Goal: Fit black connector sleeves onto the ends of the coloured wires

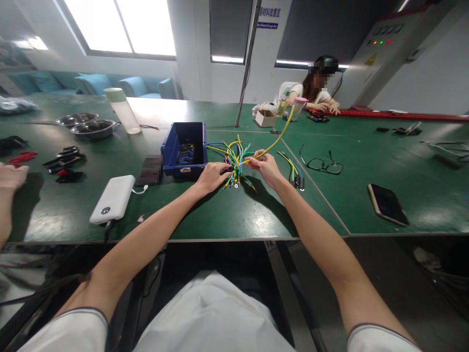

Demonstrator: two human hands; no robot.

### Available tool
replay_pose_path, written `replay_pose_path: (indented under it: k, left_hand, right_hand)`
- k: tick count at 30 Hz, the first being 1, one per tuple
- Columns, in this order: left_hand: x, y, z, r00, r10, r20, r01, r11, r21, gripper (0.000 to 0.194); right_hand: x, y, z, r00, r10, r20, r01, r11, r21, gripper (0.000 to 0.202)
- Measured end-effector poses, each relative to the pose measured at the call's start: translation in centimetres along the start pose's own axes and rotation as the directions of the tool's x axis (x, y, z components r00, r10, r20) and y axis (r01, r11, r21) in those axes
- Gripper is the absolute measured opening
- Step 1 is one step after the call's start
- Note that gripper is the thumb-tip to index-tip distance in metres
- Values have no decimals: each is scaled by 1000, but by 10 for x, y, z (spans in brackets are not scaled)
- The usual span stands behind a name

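A bundle of short coloured wires [234, 161] with ring terminals lies on the green table [220, 215] in front of me. My left hand [212, 177] rests its fingertips on the left side of the bundle, pinching it. My right hand [264, 166] grips a yellow wire [278, 137] that arcs up and away to the right. A smaller finished set of wires [295, 171] lies just right of my right hand.
A blue bin [185, 146] sits left of the wires, a white power bank [113, 198] nearer me. Glasses [324, 166] and a phone [388, 204] lie right. Metal bowls [90, 127], a bottle [122, 110], black and red parts [64, 161] stand left. Another person's hand [10, 177] at far left; a person [317, 88] sits across.
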State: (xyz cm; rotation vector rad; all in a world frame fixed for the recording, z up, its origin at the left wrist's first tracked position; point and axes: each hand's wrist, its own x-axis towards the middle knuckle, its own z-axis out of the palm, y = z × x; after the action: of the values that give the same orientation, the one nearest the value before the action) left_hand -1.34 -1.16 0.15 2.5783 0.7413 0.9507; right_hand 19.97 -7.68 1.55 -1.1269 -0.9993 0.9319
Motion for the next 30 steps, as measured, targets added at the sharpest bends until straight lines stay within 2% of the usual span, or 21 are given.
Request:
replay_pose_path:
  k: [12,30]
  left_hand:
    - [0,4,-3,1000,-16,1,16,1000,2,23]
    - [-1,0,1,999,36,-14,-35,997,63,24]
  right_hand:
    - [-2,0,2,999,27,22,-27,1000,-3,44]
    - [-2,3,1,997,41,62,-41,999,-13,43]
